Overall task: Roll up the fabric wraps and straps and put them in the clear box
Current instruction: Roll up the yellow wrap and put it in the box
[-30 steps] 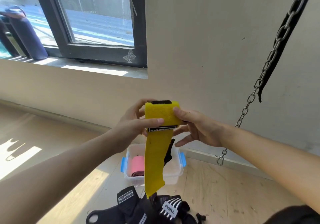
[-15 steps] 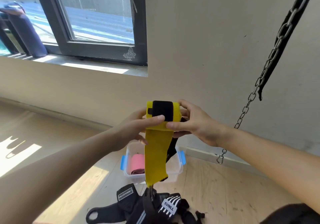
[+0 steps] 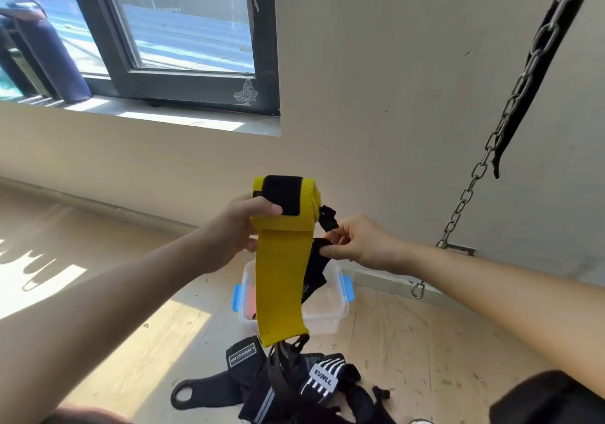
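Note:
A yellow fabric wrap (image 3: 281, 269) with a black fastener patch is partly rolled at its top, and its loose tail hangs down in front of the clear box (image 3: 330, 309). My left hand (image 3: 240, 227) grips the roll from the left, thumb on the black patch. My right hand (image 3: 353, 240) pinches a black strap (image 3: 316, 266) that hangs behind the yellow tail. The clear box with blue clips sits on the floor below and holds a pink roll (image 3: 250, 299), mostly hidden by the wrap.
A heap of black straps and gloves (image 3: 288, 384) lies on the wooden floor in front of the box. A steel chain (image 3: 491, 142) with a black strap hangs at the right by the wall. A window is at the upper left.
The roll has turned so its black patch faces me and the hanging tail is shorter. My right hand has left the roll and taken hold of the black strap beside it.

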Motion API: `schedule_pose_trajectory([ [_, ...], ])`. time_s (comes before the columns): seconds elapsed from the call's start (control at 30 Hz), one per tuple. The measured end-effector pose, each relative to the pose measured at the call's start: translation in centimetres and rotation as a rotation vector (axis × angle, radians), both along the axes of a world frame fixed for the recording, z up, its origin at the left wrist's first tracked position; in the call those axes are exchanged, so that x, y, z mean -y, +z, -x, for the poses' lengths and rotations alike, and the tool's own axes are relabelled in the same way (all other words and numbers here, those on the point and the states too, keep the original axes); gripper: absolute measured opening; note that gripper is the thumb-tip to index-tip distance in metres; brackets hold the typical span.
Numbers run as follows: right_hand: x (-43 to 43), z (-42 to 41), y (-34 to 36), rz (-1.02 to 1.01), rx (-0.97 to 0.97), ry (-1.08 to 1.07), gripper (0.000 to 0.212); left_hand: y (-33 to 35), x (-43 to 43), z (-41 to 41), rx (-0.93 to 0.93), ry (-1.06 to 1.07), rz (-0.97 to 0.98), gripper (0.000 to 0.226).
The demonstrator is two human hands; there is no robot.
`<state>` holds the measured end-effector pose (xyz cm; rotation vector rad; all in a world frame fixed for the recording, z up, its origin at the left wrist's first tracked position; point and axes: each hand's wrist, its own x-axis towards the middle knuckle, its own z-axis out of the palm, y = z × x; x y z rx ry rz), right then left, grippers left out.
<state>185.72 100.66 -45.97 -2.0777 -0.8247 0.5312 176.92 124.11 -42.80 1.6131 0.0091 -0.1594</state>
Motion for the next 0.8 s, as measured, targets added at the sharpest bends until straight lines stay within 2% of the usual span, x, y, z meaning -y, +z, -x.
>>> schedule_pose_trajectory([
  [0.1,0.0,-0.4,0.4,0.100,-0.027,0.072,0.012,-0.3,-0.1,-0.2,0.001,0.121,-0.051,0.081],
  [0.23,0.7,-1.0,0.6,0.382,-0.115,0.248,0.009,-0.6,-0.1,-0.2,0.001,0.223,-0.067,0.067],
  [0.37,0.4,-0.9,1.0,0.606,-0.151,0.390,0.014,-0.4,0.7,-0.1,0.037,0.251,-0.084,0.063],
  [0.5,0.4,-0.9,1.2,0.856,-0.112,0.470,0.015,-0.6,2.2,-0.2,0.062,0.263,-0.110,0.060],
  [0.6,1.6,-1.5,1.2,0.985,-0.032,0.459,0.019,0.2,1.0,-0.4,0.101,0.383,-0.090,0.064],
  [0.7,2.8,-1.6,0.9,0.915,-0.073,0.411,0.015,0.6,-1.1,-0.3,0.018,0.410,-0.103,0.068],
  [0.8,2.5,-0.9,0.9,0.806,-0.091,0.411,0.003,-0.8,-0.3,0.1,-0.051,0.266,-0.221,0.065],
])
